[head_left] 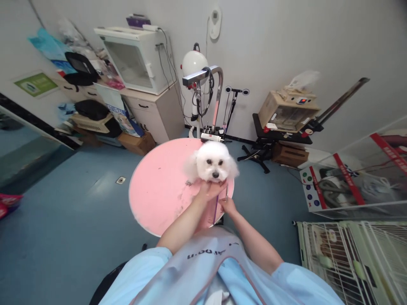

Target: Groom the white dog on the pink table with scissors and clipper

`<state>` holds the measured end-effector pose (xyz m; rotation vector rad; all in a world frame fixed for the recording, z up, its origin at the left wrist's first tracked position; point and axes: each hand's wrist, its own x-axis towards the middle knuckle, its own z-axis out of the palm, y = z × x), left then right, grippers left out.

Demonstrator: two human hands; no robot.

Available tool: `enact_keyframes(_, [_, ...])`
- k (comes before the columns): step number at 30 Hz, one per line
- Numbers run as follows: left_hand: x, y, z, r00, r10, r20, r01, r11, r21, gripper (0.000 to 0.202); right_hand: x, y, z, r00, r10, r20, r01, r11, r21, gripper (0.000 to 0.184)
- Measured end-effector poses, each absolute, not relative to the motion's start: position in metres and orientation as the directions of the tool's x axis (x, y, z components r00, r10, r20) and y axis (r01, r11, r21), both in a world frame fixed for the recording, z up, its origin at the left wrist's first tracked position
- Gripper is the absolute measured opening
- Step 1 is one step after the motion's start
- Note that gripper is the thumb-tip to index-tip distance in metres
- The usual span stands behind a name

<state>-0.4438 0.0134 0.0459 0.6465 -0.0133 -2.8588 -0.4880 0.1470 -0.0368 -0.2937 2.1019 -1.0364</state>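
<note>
The white dog is occupying the far right of the pink table; its chin is resting on the left hand, the closer one, fingers extended; the right hand is pinching a slim metal tool, its long axis pointing far, beside the chin

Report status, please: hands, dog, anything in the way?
Left hand cupped under white dog, at chin. Right hand holding metal tool. Dog on pink table, facing camera. Nothing blocking it.
</note>
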Motion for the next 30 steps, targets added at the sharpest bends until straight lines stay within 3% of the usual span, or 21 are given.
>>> enact_keyframes(4, [-0.446,0.023,0.059,-0.855,-0.269,-0.444,0.305,-0.952,-0.011,0.021,-0.518,0.159,-0.02,-0.68,-0.526,-0.511,0.087,0.634,-0.768,0.025])
enact_keyframes(6, [-0.447,0.028,0.063,-0.841,-0.322,-0.434,0.377,-0.925,-0.044,0.026,-0.533,0.169,0.008,-0.639,-0.61,-0.468,0.01,0.602,-0.798,0.026])
enact_keyframes(7, [-0.447,0.031,0.066,-0.839,-0.34,-0.425,0.401,-0.914,-0.06,0.028,-0.539,0.174,0.027,-0.588,-0.674,-0.446,-0.05,0.581,-0.812,0.026])
enact_keyframes(9, [-0.446,0.034,0.07,-0.831,-0.369,-0.416,0.439,-0.895,-0.083,0.031,-0.545,0.181,0.072,-0.306,-0.865,-0.398,-0.278,0.481,-0.831,0.029])
enact_keyframes(10, [-0.445,0.035,0.072,-0.828,-0.381,-0.411,0.453,-0.887,-0.089,0.032,-0.545,0.181,0.095,-0.176,-0.9,-0.399,-0.387,0.436,-0.812,0.031])
enact_keyframes(12, [-0.442,0.037,0.073,-0.818,-0.401,-0.412,0.475,-0.875,-0.091,0.033,-0.54,0.176,0.137,0.034,-0.908,-0.418,-0.639,0.302,-0.707,0.031])
enact_keyframes(15, [-0.437,0.037,0.071,-0.801,-0.415,-0.43,0.495,-0.865,-0.087,0.034,-0.525,0.157,0.173,0.245,-0.832,-0.498,-0.813,0.104,-0.573,0.022])
enact_keyframes(20, [-0.43,0.035,0.07,-0.807,-0.396,-0.438,0.482,-0.87,-0.101,0.035,-0.507,0.123,0.171,0.305,-0.729,-0.613,-0.923,-0.066,-0.38,0.024])
enact_keyframes(22, [-0.428,0.034,0.071,-0.811,-0.393,-0.432,0.484,-0.866,-0.121,0.036,-0.509,0.114,0.165,0.328,-0.633,-0.702,-0.905,0.003,-0.425,0.025])
enact_keyframes(25, [-0.425,0.032,0.071,-0.828,-0.392,-0.401,0.479,-0.866,-0.145,0.035,-0.519,0.102,0.159,0.545,-0.322,-0.774,-0.707,0.318,-0.631,0.029])
enact_keyframes(27, [-0.425,0.031,0.069,-0.826,-0.407,-0.39,0.487,-0.863,-0.132,0.035,-0.528,0.096,0.155,0.717,-0.165,-0.677,-0.505,0.546,-0.668,0.044])
enact_keyframes(30, [-0.425,0.029,0.062,-0.8,-0.458,-0.388,0.514,-0.856,-0.049,0.033,-0.545,0.086,0.15,0.837,-0.144,-0.527,-0.291,0.7,-0.652,0.068])
